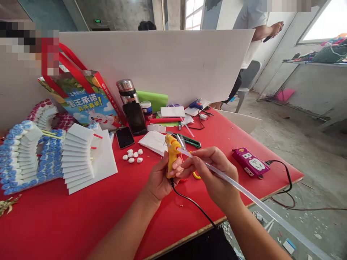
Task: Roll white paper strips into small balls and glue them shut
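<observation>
Wrapped round the handle of a yellow glue gun, my left hand holds it nozzle up over the table. A black cord runs down from its base. My right hand pinches a long translucent glue stick, whose far end meets the back of the glue gun; how deep it sits inside I cannot tell. The stick's other end reaches past the lower right of the view. Behind the hands lie scissors, partly hidden, and a green utility knife. Several small white pieces lie left of the glue gun.
Fanned white board pieces and blue-white bundles stand at left by a printed bag. Phones, a thermos and a blue glue gun lie farther back. A purple power strip sits right; a person stands beyond the white panel.
</observation>
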